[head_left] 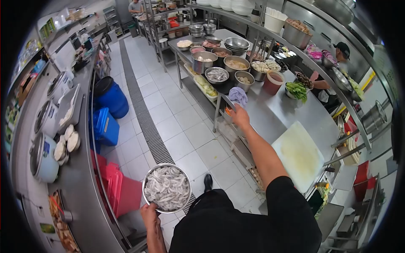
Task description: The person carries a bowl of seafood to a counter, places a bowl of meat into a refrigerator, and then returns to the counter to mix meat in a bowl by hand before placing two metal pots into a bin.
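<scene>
Left of the white cutting board (298, 156) and well apart from it, a steel bowl (190, 190) of pale grey, shrimp-like pieces (167, 188) is held above the tiled floor (169, 139). Left hand (151, 216) grips its near rim, thumb on top; the fingers underneath are mostly hidden. Right hand (241, 118) is up and left of the board, at the bench (270, 111) edge, fingers curled closed on a narrow grey metal piece (227, 101); can't tell if blade or handle. Purple cloth (238, 96) is on the bench up-left of the board, just past that hand. Up from the board: leafy greens (296, 90), then a tub of red-brown liquid (273, 82). Farther up-left of the board: a second, smaller bowl (206, 76) with similar grey pieces, among pots. Red bin (122, 189): far left of the board.
</scene>
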`<state>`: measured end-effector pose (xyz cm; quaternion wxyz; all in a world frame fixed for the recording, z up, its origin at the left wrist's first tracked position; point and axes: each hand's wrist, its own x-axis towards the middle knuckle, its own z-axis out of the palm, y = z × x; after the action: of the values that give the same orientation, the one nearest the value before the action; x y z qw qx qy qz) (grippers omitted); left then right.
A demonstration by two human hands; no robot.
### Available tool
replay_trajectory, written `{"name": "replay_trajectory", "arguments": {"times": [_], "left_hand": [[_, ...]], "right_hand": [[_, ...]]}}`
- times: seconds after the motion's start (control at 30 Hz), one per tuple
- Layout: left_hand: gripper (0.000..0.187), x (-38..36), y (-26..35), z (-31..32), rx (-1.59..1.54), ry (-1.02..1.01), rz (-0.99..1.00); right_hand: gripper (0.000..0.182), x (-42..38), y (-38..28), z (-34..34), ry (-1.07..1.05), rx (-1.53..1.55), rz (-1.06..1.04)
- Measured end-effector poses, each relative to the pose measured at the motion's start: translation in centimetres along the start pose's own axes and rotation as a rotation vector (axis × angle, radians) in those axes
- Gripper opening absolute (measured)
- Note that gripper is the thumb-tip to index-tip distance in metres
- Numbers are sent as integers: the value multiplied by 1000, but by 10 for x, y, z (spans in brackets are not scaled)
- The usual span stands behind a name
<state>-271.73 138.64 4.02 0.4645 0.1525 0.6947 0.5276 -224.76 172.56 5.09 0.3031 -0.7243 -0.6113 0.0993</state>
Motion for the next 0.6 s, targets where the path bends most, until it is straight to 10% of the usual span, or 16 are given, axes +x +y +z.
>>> {"name": "replay_trajectory", "arguments": {"times": [0.33,0.6], "left_hand": [[16,169,125,103,-46,72,-84],[10,264,243,197,14,285,2]], "right_hand": [[60,168,94,99,87,-310,248],[45,158,-34,205,-368,818,328]]}}
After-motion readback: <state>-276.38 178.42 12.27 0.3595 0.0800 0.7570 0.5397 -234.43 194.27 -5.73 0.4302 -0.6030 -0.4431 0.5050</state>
